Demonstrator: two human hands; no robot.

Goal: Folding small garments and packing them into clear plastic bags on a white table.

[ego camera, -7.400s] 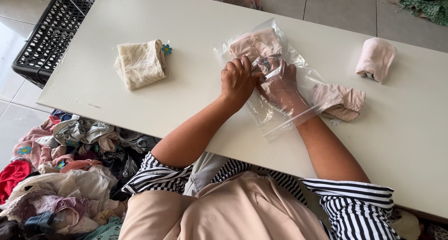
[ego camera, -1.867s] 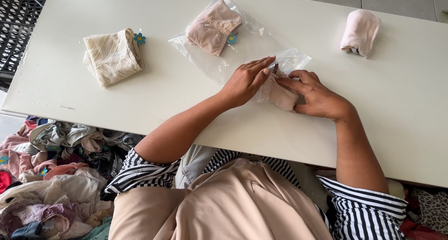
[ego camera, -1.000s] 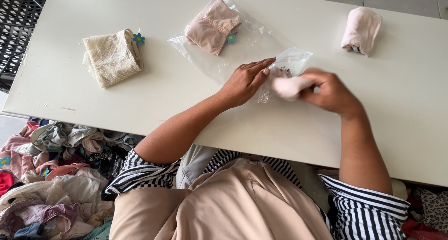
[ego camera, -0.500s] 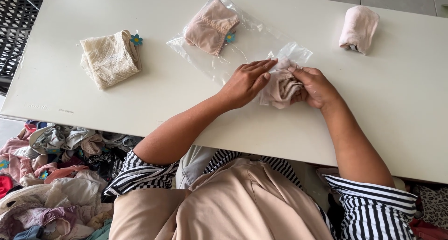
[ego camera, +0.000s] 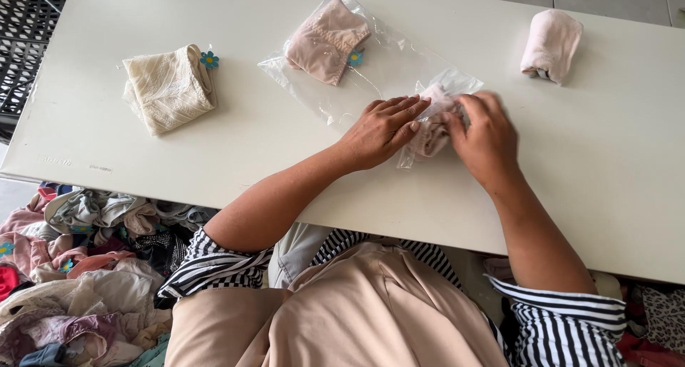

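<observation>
A clear plastic bag [ego camera: 389, 64] lies on the white table [ego camera: 271, 153], with a folded pink garment [ego camera: 325, 39] inside its far end. My left hand [ego camera: 382, 128] rests flat on the bag's near edge, fingers together. Just to its right, my right hand [ego camera: 489, 135] grips a second folded pink garment [ego camera: 432, 128] and presses it into the bag's open mouth. That garment is partly under plastic and partly hidden by my fingers.
A folded cream lace garment [ego camera: 170, 87] with a small blue flower lies at the table's left. A rolled pale pink garment [ego camera: 551, 44] sits at the far right. A heap of mixed clothes [ego camera: 78, 267] lies on the floor at left, beside a black plastic crate [ego camera: 25, 46].
My right hand picked up the second pink garment and has pushed it leftward into the bag's mouth. My left hand stayed on the bag's edge. The other garments have not moved.
</observation>
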